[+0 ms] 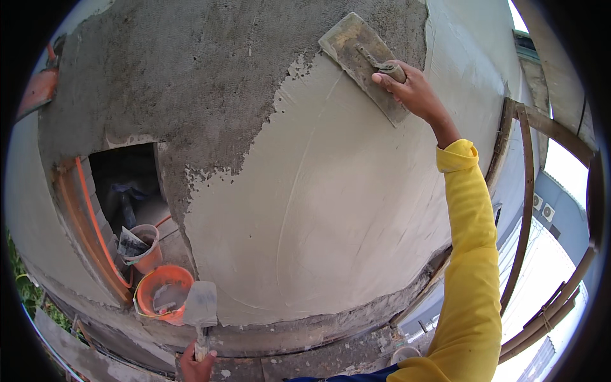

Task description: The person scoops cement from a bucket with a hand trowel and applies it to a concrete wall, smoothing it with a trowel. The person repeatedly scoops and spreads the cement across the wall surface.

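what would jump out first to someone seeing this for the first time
The wall fills the view: smooth pale plaster at centre and right, rough dark grey coat at upper left. At top, the right hand in a yellow sleeve presses a flat trowel to it. At lower left, the left hand holds a plaster-loaded trowel beside an orange bucket.

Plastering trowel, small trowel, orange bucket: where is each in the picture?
Plastering trowel (356, 54), head view, on its flat blade.
Small trowel (200, 304), head view, on its grey blade.
Orange bucket (147, 288), head view, on its rim.
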The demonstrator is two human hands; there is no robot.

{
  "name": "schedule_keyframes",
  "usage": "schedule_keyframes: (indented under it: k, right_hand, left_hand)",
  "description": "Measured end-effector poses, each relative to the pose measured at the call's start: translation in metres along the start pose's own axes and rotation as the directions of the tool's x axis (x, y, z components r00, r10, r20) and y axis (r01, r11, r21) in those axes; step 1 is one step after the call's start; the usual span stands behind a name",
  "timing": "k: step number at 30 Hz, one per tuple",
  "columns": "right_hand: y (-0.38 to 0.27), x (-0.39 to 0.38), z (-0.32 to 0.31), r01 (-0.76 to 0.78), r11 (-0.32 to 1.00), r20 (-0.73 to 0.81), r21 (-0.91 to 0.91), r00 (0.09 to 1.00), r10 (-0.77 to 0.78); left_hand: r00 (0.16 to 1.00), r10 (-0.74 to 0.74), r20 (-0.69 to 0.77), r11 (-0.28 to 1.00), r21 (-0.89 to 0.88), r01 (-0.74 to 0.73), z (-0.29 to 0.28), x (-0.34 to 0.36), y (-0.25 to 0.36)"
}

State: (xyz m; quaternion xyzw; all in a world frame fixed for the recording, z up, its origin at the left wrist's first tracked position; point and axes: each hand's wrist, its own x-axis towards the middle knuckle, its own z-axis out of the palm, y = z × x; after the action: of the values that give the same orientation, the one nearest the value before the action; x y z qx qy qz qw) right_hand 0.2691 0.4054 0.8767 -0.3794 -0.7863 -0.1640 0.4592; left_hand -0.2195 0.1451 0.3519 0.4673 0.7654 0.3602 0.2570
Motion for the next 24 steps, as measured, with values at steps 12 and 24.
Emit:
schedule_keyframes:
  k: [12,24]
  right_hand:
    - [-0.009,-0.100,0.063,-0.278,0.547,-0.118,0.789,0.807,0.579]
    - [-0.176,-0.210,0.310,-0.346,0.884,0.000,0.314,0.931,0.364]
  left_hand:
    - [0.989,0.110,-0.096,0.956,-0.261,-0.132,-0.019,0.009,-0.059]
    - [0.993,0.107,-0.058,0.808,-0.577,-0.121,-0.074,0.014,-0.074]
